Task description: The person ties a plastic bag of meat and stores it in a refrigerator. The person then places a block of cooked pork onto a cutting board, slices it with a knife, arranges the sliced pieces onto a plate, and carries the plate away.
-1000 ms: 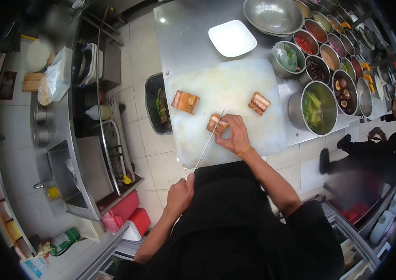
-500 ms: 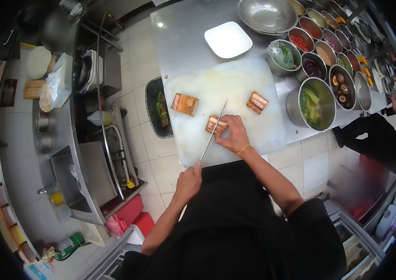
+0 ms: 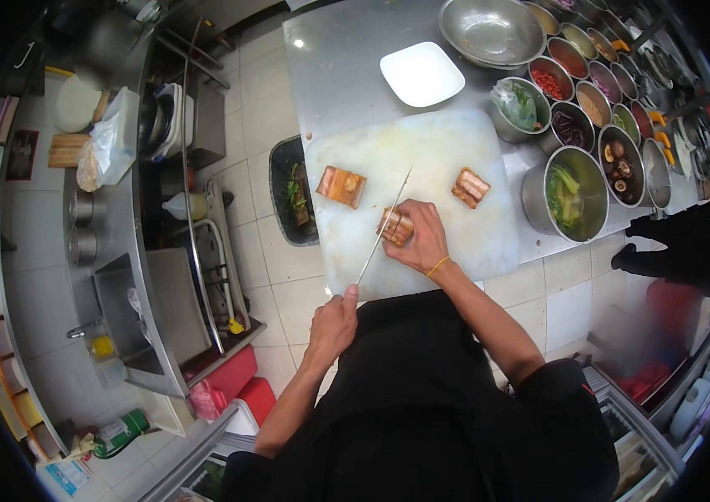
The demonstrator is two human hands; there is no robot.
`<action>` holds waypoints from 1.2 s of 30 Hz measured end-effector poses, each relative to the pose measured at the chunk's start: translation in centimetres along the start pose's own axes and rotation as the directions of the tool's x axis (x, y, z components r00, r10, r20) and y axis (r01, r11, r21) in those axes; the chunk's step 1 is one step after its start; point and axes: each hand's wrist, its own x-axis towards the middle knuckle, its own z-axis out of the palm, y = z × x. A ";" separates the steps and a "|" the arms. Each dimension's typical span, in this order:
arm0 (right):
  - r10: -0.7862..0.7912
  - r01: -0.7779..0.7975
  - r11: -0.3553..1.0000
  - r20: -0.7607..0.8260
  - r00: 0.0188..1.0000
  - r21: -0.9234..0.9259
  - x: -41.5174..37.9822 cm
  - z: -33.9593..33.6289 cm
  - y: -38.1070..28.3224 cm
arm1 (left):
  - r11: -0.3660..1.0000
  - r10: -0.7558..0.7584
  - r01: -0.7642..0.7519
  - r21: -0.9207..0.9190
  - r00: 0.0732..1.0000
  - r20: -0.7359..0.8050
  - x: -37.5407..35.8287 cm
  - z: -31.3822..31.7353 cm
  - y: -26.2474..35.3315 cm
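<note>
My left hand (image 3: 335,325) is closed around the handle of a knife (image 3: 372,255), whose long thin blade points up and away over the cutting board (image 3: 409,138). Under the fingers of my right hand (image 3: 424,238) is a browned block of pork belly (image 3: 399,227), gripped near the board's middle. The blade lies along the left side of this block, close to my right fingertips, which partly cover the meat. A larger pork belly piece (image 3: 342,186) rests to the left on the board. Another piece (image 3: 470,188) sits to the right, its layers facing up.
Beyond the board stand a white square dish (image 3: 423,74) and a metal bowl (image 3: 493,29). A pot of green vegetables (image 3: 566,197) and several ingredient tins line the right side. A black bin (image 3: 288,226) is at the table's left edge. Another person's dark clothing (image 3: 681,247) shows at right.
The knife blade has shifted from across the held pork block to its left side. My right hand keeps its grip. The whole view has moved slightly.
</note>
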 end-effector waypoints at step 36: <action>0.078 -0.079 0.996 0.049 0.996 0.036 -0.9 -2.2 -0.4 | 1.000 -0.016 0.016 0.020 0.999 0.033 -0.9 0.5 -0.8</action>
